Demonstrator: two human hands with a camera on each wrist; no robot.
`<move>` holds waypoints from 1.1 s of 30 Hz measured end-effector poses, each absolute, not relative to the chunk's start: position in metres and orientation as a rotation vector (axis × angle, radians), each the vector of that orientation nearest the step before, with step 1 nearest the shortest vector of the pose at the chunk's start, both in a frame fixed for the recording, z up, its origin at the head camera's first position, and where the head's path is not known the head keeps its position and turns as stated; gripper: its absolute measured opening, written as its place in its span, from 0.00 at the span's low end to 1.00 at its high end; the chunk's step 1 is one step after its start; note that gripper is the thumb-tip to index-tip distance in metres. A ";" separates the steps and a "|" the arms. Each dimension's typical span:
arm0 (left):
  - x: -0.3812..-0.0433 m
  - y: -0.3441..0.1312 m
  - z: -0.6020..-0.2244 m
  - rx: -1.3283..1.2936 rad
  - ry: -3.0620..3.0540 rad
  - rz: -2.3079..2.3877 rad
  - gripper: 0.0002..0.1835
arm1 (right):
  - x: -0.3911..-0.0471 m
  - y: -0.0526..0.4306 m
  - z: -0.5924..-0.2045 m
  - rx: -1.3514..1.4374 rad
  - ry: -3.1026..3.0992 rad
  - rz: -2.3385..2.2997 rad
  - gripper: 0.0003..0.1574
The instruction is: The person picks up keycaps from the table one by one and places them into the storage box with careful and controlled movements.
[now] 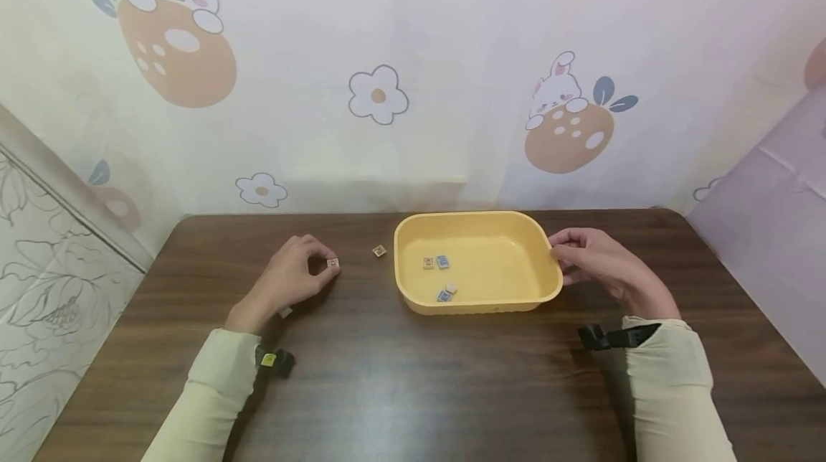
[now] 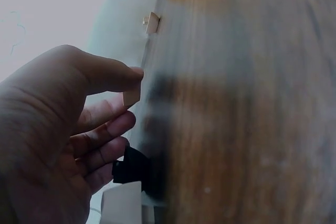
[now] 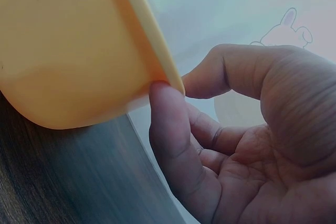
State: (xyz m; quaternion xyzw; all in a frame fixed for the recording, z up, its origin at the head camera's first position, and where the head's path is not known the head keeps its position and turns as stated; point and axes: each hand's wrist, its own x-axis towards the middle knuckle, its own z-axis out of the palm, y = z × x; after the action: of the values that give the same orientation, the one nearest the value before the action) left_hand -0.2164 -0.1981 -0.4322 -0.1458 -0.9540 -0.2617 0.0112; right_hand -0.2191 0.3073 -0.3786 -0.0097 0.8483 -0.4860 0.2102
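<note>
Between thumb and fingertips my left hand (image 1: 287,277) pinches a small square tile (image 1: 333,263) with a reddish mark, close over the table. In the left wrist view this tile (image 2: 132,96) shows its plain beige side. My right hand (image 1: 596,261) grips the right rim of a yellow plastic basin (image 1: 477,308); the right wrist view has thumb and fingers on either side of that rim (image 3: 163,56). Inside the basin lie several tiles, among them a beige one (image 1: 429,262), a blue one (image 1: 442,262) and another blue one (image 1: 444,296) beside a pale piece (image 1: 451,288).
Another beige tile (image 1: 379,251) lies on the brown wooden table (image 1: 387,390), left of the basin. A pale piece (image 1: 285,312) sits by my left wrist, partly hidden. Behind the table hangs a patterned cloth (image 1: 452,132) with rabbits and flowers.
</note>
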 end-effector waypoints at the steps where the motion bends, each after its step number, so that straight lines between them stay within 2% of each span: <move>1: -0.216 -0.198 -0.432 -0.451 -2.977 -0.819 0.11 | -0.219 0.307 -0.378 -0.028 2.355 -1.354 0.31; 12: -0.216 -0.197 -0.427 -0.438 -2.942 -0.868 0.12 | -0.219 0.305 -0.379 -0.042 2.362 -1.360 0.31; 33: -0.214 -0.183 -0.419 -0.456 -2.815 -0.992 0.07 | -0.219 0.306 -0.378 -0.041 2.370 -1.333 0.31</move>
State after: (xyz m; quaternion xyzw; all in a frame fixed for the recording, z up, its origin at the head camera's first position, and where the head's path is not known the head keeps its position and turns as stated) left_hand -0.2136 -0.1829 -0.4187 -0.1508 -0.9306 -0.3279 0.0612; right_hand -0.2194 0.3065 -0.3781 -0.0146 0.8521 -0.4793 0.2097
